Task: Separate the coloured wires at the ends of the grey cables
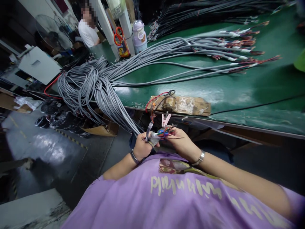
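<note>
Grips a grey cable end point(153, 139) in the left hand point(142, 149), closed around it. Pinches the coloured wires point(164, 133) fanning out from that end with the right hand point(183, 141), thumb and fingers drawn together. Holds both just off the near edge of the green surface point(267, 92), in front of the purple shirt point(133, 197). Has a pink clip point(166, 120) just beyond the wires; cannot tell whether touching. Faces a worn wooden board point(188, 106) lying along that edge. Has grey cables point(95, 81) heaped at left, partly hanging over the edge, others stretching right across the surface to bare ends. Has a purple bottle point(140, 37) standing behind these, near orange-handled scissors point(118, 36).
</note>
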Available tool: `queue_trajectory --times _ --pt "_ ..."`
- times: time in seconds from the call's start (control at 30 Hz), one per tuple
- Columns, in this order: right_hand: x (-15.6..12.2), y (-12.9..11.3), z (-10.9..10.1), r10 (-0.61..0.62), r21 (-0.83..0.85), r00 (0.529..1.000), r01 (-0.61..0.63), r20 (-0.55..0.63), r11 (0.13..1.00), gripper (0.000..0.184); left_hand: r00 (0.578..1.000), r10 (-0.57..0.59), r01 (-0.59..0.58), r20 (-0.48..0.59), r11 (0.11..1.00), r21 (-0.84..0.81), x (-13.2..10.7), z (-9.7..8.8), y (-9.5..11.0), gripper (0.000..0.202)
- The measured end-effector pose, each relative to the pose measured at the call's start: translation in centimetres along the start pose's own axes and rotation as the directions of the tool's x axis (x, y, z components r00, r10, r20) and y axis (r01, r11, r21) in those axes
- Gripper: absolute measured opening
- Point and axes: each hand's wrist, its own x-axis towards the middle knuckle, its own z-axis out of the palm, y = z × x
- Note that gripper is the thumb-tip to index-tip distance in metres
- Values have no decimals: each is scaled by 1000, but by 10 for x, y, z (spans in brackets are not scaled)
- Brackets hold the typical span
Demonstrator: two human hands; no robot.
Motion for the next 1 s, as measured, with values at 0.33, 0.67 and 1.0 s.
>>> queue_trajectory --times 0.33,0.67,1.0 --pt "25 0 -37 186 363 938 -289 293 886 47 998 26 -20 59 996 -92 4 -4 11 42" --pt "44 -7 -20 83 410 989 -128 126 903 38 997 -58 63 54 994 -94 19 8 8 45" --pt "46 -9 -14 43 474 999 -48 21 879 29 995 -89 93 54 994 -64 17 9 4 44"
